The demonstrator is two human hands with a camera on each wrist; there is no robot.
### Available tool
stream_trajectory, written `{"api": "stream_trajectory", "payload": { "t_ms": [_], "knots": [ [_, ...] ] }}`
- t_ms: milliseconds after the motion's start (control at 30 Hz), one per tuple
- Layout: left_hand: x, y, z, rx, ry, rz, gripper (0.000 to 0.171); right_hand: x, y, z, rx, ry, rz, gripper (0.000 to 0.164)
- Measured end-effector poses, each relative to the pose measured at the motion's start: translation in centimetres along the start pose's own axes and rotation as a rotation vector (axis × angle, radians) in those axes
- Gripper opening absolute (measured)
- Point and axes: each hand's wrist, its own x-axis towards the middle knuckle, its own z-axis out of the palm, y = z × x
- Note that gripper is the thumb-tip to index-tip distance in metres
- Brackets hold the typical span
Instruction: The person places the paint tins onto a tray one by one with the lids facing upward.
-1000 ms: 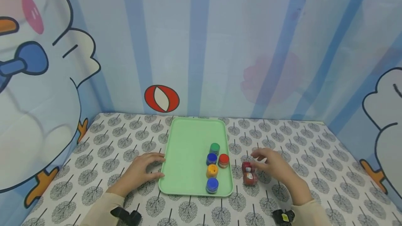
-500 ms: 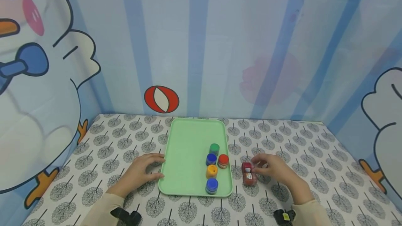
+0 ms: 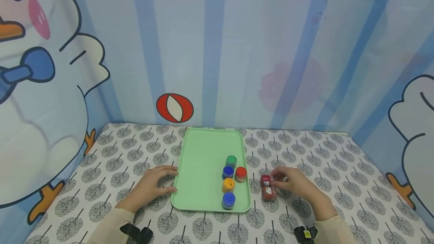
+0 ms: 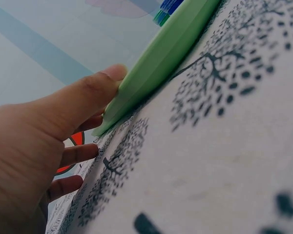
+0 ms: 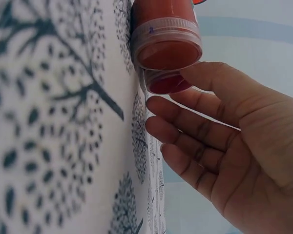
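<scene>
My left hand (image 3: pixel 154 183) rests at the left edge of a light green tray (image 3: pixel 200 157); in the left wrist view its thumb (image 4: pixel 95 90) touches the tray's side, the fingers relaxed. Right of the tray, two small paint jars lie on their sides, touching: a dark red paint jar (image 3: pixel 266 180) and, nearer me, a brownish-red paint jar (image 3: pixel 269 193). My right hand (image 3: pixel 296 182) pinches the end of the dark red one between thumb and index finger. In the right wrist view, the brownish-red jar (image 5: pixel 168 36) partly hides it and the other fingers are loosely bent.
On the tray's right side stand several capped paint jars: green (image 3: pixel 231 161), red (image 3: pixel 240 174), yellow-orange (image 3: pixel 228 185), and two blue, one at the front (image 3: pixel 228 200). A tree-patterned cloth (image 3: pixel 142 146) covers the table. A cartoon-printed curtain (image 3: pixel 237 48) hangs behind.
My right hand has come down and its fingers have closed on the dark red paint jar. The left hand has stayed at the tray's edge.
</scene>
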Motion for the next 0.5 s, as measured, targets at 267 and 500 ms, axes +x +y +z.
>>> {"api": "stream_trajectory", "payload": {
  "t_ms": [267,500],
  "knots": [
    [0.11,0.06,0.12,-0.002,0.01,0.004,0.047,0.06,-0.16,0.17,0.014,0.024,0.021,0.018],
    [0.03,-0.07,0.1,0.005,0.011,0.002,0.048,0.39,-0.65,0.38,0.002,0.093,0.039,0.015]
  ]
}}
